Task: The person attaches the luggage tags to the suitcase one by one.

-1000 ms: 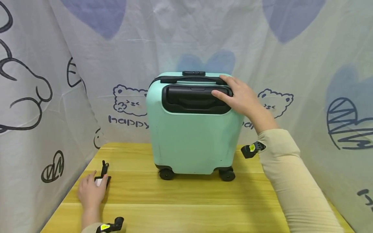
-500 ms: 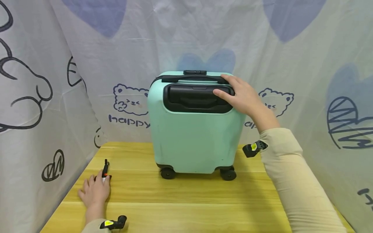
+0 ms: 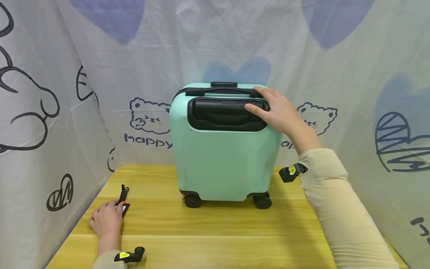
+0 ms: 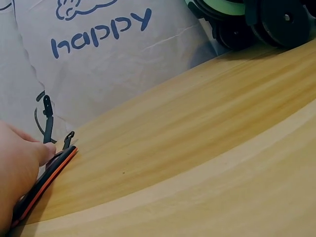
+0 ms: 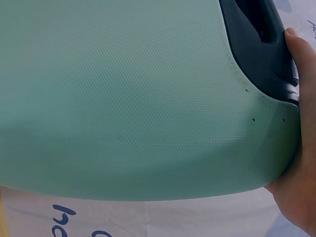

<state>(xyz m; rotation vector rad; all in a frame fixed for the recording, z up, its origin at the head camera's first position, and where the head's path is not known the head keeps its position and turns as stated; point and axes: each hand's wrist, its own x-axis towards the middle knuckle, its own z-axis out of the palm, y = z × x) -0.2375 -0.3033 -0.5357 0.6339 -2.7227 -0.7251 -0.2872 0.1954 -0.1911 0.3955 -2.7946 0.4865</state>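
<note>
A mint-green suitcase (image 3: 225, 160) stands upright on its black wheels, its front and black handle recess towards me. My right hand (image 3: 280, 112) holds its top right corner, thumb over the recess edge, fingers across the top; in the right wrist view the hand (image 5: 303, 133) wraps the corner. At the table's left side my left hand (image 3: 106, 220) is on a luggage tag (image 3: 125, 210) with a black frame, orange edge and black strap (image 3: 124, 193). The left wrist view shows the thumb (image 4: 44, 154) pinching at the strap's base, the tag (image 4: 47, 185) tilted beside the hand; other fingers are hidden.
The wooden table (image 3: 201, 239) spreads in front of the suitcase. A printed cloth (image 3: 151, 67) hangs close behind it and on both sides, nearest the left hand at the table's left edge. Dark suitcase wheels (image 4: 281, 22) show top right in the left wrist view.
My left hand has shifted over the luggage tag, first rightwards and forwards, then slightly back left. More of the tag shows again than half a second ago. The right hand and suitcase stay put.
</note>
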